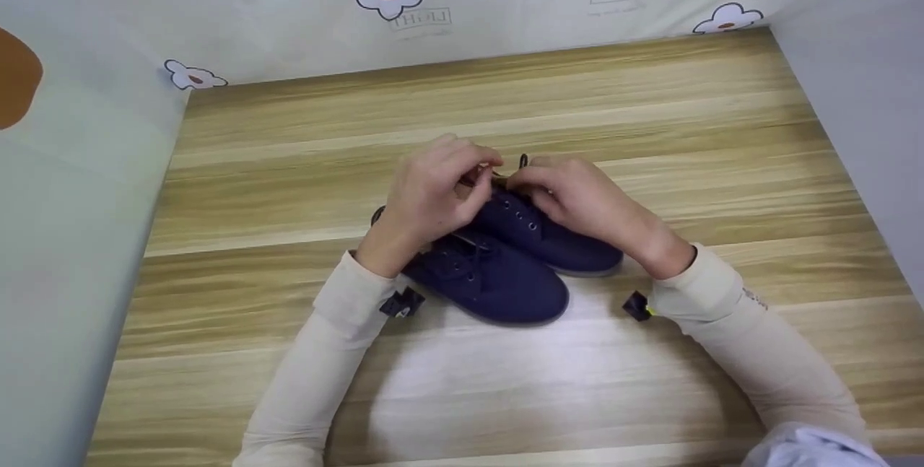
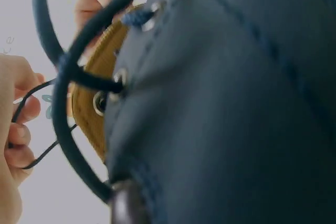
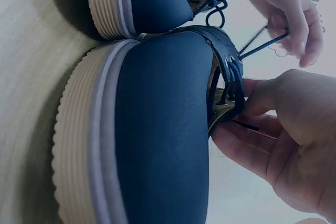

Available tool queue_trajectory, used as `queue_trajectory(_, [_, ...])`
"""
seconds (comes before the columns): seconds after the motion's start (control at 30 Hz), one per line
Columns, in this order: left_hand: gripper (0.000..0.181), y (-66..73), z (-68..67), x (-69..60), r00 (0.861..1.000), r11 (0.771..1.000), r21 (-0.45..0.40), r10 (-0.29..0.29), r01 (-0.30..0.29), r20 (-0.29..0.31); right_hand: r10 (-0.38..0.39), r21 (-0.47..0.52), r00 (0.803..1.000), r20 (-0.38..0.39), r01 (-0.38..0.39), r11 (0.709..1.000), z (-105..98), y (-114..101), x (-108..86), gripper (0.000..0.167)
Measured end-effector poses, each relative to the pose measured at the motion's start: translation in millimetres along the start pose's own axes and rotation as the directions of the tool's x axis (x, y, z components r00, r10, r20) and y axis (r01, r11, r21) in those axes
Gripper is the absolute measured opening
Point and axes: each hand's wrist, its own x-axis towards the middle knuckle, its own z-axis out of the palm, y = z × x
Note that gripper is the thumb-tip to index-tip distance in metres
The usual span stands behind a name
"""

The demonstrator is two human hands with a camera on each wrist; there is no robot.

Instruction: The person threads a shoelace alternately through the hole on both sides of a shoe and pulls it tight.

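Two navy lace-up shoes lie side by side, toes toward the lower right in the head view: a nearer shoe (image 1: 516, 294) and a farther shoe (image 1: 588, 254). My left hand (image 1: 433, 189) is above the farther shoe's opening and pinches a dark shoelace (image 3: 268, 43), drawn taut in a loop from that shoe. With thumb and fingers, my right hand (image 3: 299, 135) grips the farther shoe's eyelet flap (image 3: 228, 111); a short lace end pokes out between the fingers. In the left wrist view the nearer shoe (image 2: 226, 108), with its laces, hides part of the right hand.
The shoes stand on a wood-grain table (image 1: 289, 149). A pale flower-printed sheet (image 1: 289, 12) rises behind it, with a plain pale wall (image 1: 859, 92) on the right. Small black devices (image 1: 402, 303) sit at both wrists.
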Motion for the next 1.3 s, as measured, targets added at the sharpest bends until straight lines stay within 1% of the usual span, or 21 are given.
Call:
queue_trajectory(0.07, [0.016,0.0,-1.1,-0.2,0.999,0.999,0.037,0.039,-0.039,-0.017,0.009,-0.004,1.0,0.006,-0.009,1.0,1,-1,0.3,0.026])
queue_trajectory(0.13, [0.02,-0.9,-4.2,0.4,0.998,0.998,0.015,0.055,-0.055,0.025,0.017,-0.008,1.0,0.011,-0.017,1.0,1,-1,0.8,0.025])
queue_trajectory(0.2, [0.027,-1.7,-9.2,1.6,0.99,0.999,0.008,0.04,-0.042,0.132,0.018,-0.009,1.0,0.015,-0.018,1.0,1,-2,1.2,0.022])
queue_trajectory(0.27, [0.035,-2.9,-14.0,2.7,0.97,0.999,0.039,0.012,-0.022,0.245,0.022,-0.009,1.0,0.013,-0.022,1.0,1,-2,1.3,0.018])
queue_trajectory(0.33, [0.037,-3.9,-16.1,3.5,0.954,0.994,0.109,-0.019,-0.014,0.3,0.026,-0.015,1.0,0.006,-0.026,1.0,1,-2,1.2,0.013])
queue_trajectory(0.37, [0.036,-4.3,-15.9,4.0,0.955,0.989,0.148,-0.038,-0.006,0.293,0.027,-0.02,1.0,-0.001,-0.027,0.999,2,-2,1.2,0.011])
queue_trajectory(0.4, [0.037,-4.9,-15.3,4.2,0.965,0.984,0.178,-0.061,0.015,0.255,0.028,-0.024,1.0,-0.01,-0.028,0.999,2,-3,1.1,0.009])
queue_trajectory(0.47, [0.036,-6.4,-14.1,5.0,0.985,0.974,0.203,-0.122,0.096,0.12,0.029,-0.023,0.999,-0.029,-0.03,0.999,4,-2,1.0,0.006])
queue_trajectory(0.5, [0.033,-6.7,-14.2,5.5,0.985,0.969,0.19,-0.169,0.158,0.044,0.028,-0.023,0.999,-0.038,-0.029,0.999,4,-2,0.9,0.006])
queue_trajectory(0.53, [0.031,-6.9,-14.6,6.0,0.975,0.961,0.16,-0.223,0.223,-0.02,0.027,-0.022,0.999,-0.044,-0.028,0.999,5,-2,0.7,0.006])
queue_trajectory(0.6, [0.028,-7.1,-16.0,6.5,0.935,0.933,0.085,-0.343,0.35,-0.087,0.03,-0.015,0.998,-0.06,-0.031,0.999,6,-2,0.2,0.006])
queue_trajectory(0.67, [0.027,-7.2,-16.5,6.7,0.888,0.889,0.029,-0.455,0.457,-0.061,0.043,-0.015,0.996,-0.072,-0.044,0.999,8,-1,-0.3,0.008])
queue_trajectory(0.73, [0.031,-7.1,-16.2,6.3,0.839,0.839,-0.015,-0.543,0.544,0.036,0.069,-0.023,0.995,-0.075,-0.071,0.997,8,-2,-0.7,0.015])
queue_trajectory(0.8, [0.036,-7.2,-14.8,5.9,0.788,0.782,-0.109,-0.597,0.614,0.153,0.109,-0.01,0.992,-0.063,-0.109,0.994,8,-2,-0.3,0.025])
queue_trajectory(0.9, [0.043,-6.6,-13.1,5.6,0.723,0.652,-0.313,-0.616,0.691,0.314,0.173,0.038,0.985,-0.014,-0.172,0.984,7,-2,0.2,0.035])
queue_trajectory(1.0, [0.05,-6.1,-10.8,6.2,0.689,0.513,-0.461,-0.569,0.724,0.449,0.245,0.143,0.968,0.046,-0.249,0.958,4,-2,0.4,0.033])
queue_trajectory(1.07, [0.055,-5.7,-10.2,6.5,0.668,0.448,-0.496,-0.529,0.744,0.524,0.295,0.217,0.952,0.083,-0.306,0.927,1,-1,0.9,0.029])
queue_trajectory(1.17, [0.062,-4.9,-10.2,6.8,0.624,0.36,-0.51,-0.476,0.781,0.62,0.349,0.306,0.929,0.123,-0.37,0.877,-1,0,3.3,0.027])
queue_trajectory(1.2, [0.063,-4.7,-10.2,6.7,0.614,0.349,-0.505,-0.466,0.789,0.637,0.364,0.33,0.922,0.134,-0.388,0.861,-1,0,4.5,0.027])
queue_trajectory(1.23, [0.063,-4.6,-10.2,6.5,0.607,0.351,-0.495,-0.46,0.795,0.648,0.378,0.351,0.915,0.141,-0.404,0.845,0,0,5.8,0.027])
queue_trajectory(1.3, [0.058,-4.4,-9.3,6.0,0.604,0.375,-0.474,-0.461,0.796,0.65,0.412,0.407,0.899,0.149,-0.435,0.803,2,0,8.5,0.026])
